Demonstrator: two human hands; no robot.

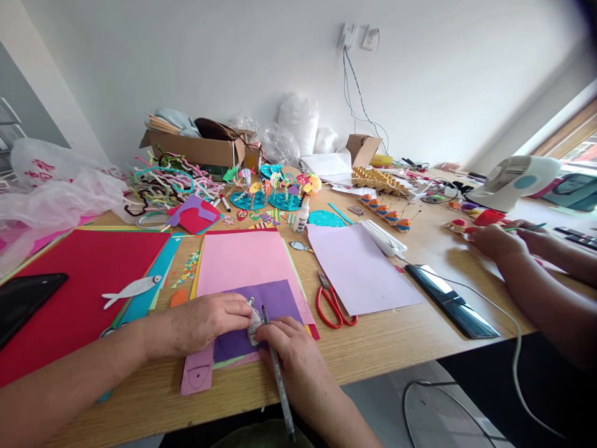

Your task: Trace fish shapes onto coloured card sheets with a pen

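Observation:
My left hand grips the edge of a small white paper fish cutout, fingers together, on purple paper. Beside it, my right hand holds a pen slanting up between thumb and fingers, with the fingertips touching the cutout's right side. Both hands partly cover the cutout. Beneath the purple sheet lies a stack of pink paper. A pink strip with a drawn fish lies by my left wrist. Red-handled scissors rest to the right, near a lilac sheet.
To the left are red paper, a white fish cutout and a black device. A glue bottle, pipe cleaners and blue craft pieces stand behind. At right are a phone, a cable, a fan and another person's hands.

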